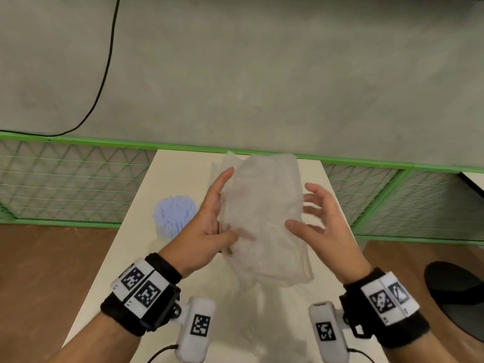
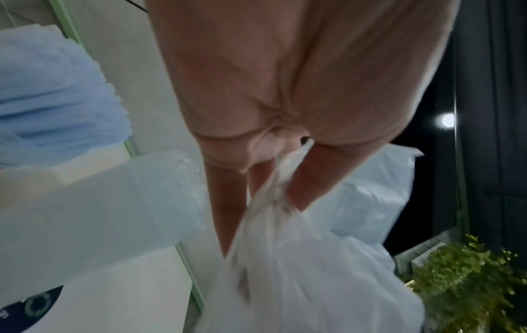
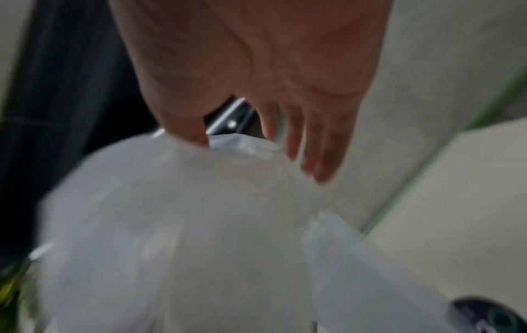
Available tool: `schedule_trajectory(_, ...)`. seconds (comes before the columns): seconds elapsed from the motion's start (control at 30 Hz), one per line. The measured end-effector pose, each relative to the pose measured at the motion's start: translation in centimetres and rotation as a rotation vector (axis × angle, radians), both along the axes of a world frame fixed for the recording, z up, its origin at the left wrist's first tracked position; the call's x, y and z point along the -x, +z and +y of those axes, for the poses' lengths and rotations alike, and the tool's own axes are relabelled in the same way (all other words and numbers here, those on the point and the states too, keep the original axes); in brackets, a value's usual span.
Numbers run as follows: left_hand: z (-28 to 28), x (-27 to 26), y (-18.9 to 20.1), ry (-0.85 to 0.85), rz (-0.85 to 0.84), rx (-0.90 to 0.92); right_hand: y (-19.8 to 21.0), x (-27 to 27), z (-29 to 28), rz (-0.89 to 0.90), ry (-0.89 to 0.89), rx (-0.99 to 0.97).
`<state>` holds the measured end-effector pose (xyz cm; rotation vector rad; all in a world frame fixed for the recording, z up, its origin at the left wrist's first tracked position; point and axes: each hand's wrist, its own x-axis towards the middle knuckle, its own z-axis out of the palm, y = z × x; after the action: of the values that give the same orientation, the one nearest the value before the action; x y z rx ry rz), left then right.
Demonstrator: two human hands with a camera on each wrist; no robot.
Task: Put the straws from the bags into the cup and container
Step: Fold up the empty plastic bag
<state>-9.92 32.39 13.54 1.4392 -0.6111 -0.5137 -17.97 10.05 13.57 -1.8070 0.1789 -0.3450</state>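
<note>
A clear plastic bag (image 1: 264, 218) hangs above the white table (image 1: 172, 174), and I cannot tell what is in it. My left hand (image 1: 220, 210) holds its left side, thumb on the front and fingers behind. In the left wrist view the bag (image 2: 299, 270) is bunched between that hand's fingers (image 2: 308, 180). My right hand (image 1: 314, 210) is spread at the bag's right edge, with only the thumb touching the plastic (image 3: 171, 214). A cup of blue straws (image 1: 174, 214) stands left of the bag. A clear plastic edge (image 1: 217, 163) shows behind the bag; I cannot tell what it is.
A green mesh fence (image 1: 78, 179) runs behind the table, with grey floor and a black cable (image 1: 104, 74) beyond it. A dark round stool (image 1: 458, 297) stands to the right, over brown floor.
</note>
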Motion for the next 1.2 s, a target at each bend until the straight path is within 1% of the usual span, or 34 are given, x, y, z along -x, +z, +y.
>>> schedule_trajectory(0.07,0.1,-0.2,0.2,-0.049,0.035,0.041,-0.3,-0.8,-0.8,0.178,0.164,-0.288)
schedule_trajectory(0.1,0.2,-0.4,0.1,-0.057,0.07,0.053,-0.3,-1.0,-1.0,0.217,0.201,-0.402)
schedule_trajectory(0.13,0.5,-0.7,0.0,-0.053,0.113,0.061,-0.3,-1.1,-1.2,0.235,0.227,-0.462)
schedule_trajectory(0.23,1.0,-1.4,-0.4,-0.056,0.225,0.044,-0.3,-1.3,-1.4,0.23,0.304,-0.492)
schedule_trajectory(0.3,1.1,-1.4,-0.6,-0.077,0.271,-0.003,-0.2,-1.4,-1.1,0.213,0.299,-0.507)
schedule_trajectory(0.4,1.0,-1.2,-0.4,-0.091,0.377,-0.064,0.0,-1.6,-0.7,0.138,0.247,-0.487)
schedule_trajectory(0.47,1.1,-1.1,-0.1,-0.136,0.404,-0.084,0.2,-1.6,-0.8,0.059,0.234,-0.493)
schedule_trajectory(0.53,1.1,-0.9,0.1,-0.14,0.425,-0.047,0.4,-1.3,-0.8,-0.013,0.267,-0.517)
schedule_trajectory(0.63,0.5,-0.5,0.6,-0.057,0.47,0.087,0.4,-1.5,-0.7,-0.092,0.304,-0.52)
schedule_trajectory(0.7,0.1,-0.3,0.8,-0.016,0.521,0.153,0.7,-1.8,-0.7,-0.162,0.298,-0.427)
schedule_trajectory(0.77,0.1,0.0,0.9,-0.077,0.612,0.224,1.2,-1.8,-0.8,-0.257,0.305,-0.248)
schedule_trajectory(0.83,-0.1,0.3,1.4,-0.137,0.662,0.249,1.5,-1.7,-0.6,-0.303,0.336,-0.09)
schedule_trajectory(0.87,-0.2,0.4,1.6,-0.147,0.636,0.22,1.5,-1.8,-0.6,-0.316,0.346,-0.017)
schedule_trajectory(0.93,-0.5,0.5,1.6,-0.15,0.504,0.149,1.4,-2.0,-0.9,-0.329,0.352,0.078)
schedule_trajectory(0.97,-0.4,0.4,1.4,-0.157,0.436,0.117,1.5,-2.0,-1.1,-0.33,0.342,0.087)
schedule_trajectory(1.03,0.0,0.0,0.9,-0.166,0.365,0.105,1.7,-1.9,-2.0,-0.316,0.304,0.057)
schedule_trajectory(1.1,0.5,-0.3,0.6,-0.139,0.341,0.131,2.0,-1.6,-2.9,-0.272,0.278,-0.044)
schedule_trajectory(1.13,0.7,-0.4,0.6,-0.113,0.319,0.147,2.3,-1.5,-3.4,-0.226,0.267,-0.153)
schedule_trajectory(1.2,0.8,-0.5,0.6,-0.04,0.242,0.168,2.8,-1.4,-4.1,-0.052,0.265,-0.483)
